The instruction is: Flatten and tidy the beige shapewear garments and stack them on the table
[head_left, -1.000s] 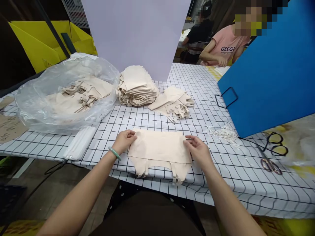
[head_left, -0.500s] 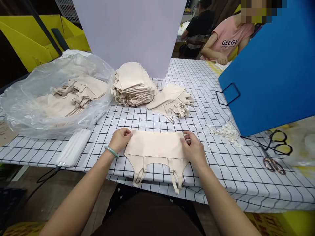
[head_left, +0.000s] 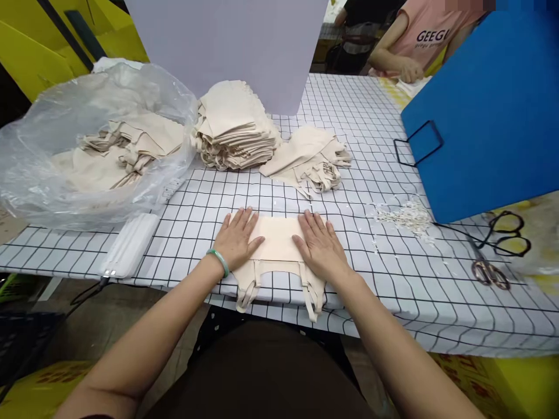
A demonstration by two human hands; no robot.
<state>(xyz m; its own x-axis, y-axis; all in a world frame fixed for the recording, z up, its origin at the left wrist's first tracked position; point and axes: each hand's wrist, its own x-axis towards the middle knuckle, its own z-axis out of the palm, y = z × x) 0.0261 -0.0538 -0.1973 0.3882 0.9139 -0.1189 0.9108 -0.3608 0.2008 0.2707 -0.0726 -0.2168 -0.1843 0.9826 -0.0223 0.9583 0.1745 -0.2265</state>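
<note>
A beige camisole top (head_left: 278,240) lies flat near the front edge of the table, its straps toward me and hanging close to the edge. My left hand (head_left: 238,237) rests flat on its left side with the fingers stretched out, a green bangle at the wrist. On the right side of the camisole top, my right hand (head_left: 321,243) presses palm down, fingers spread. Beyond my hands stands a thick stack of beige camisole tops (head_left: 233,128). Beside it on the right is a loose, smaller heap of the same garments (head_left: 310,157).
On the left are a clear plastic bag (head_left: 43,139) of beige garments and a white corded device (head_left: 131,247). To the right lie white scraps (head_left: 406,218), scissors (head_left: 489,273) and black-framed glasses (head_left: 509,235) below a blue board (head_left: 484,122). A person in pink (head_left: 425,32) sits across.
Both hands let go of the garment's top corners and moved inward, now lying flat on it. The camera view has tilted slightly downward.
</note>
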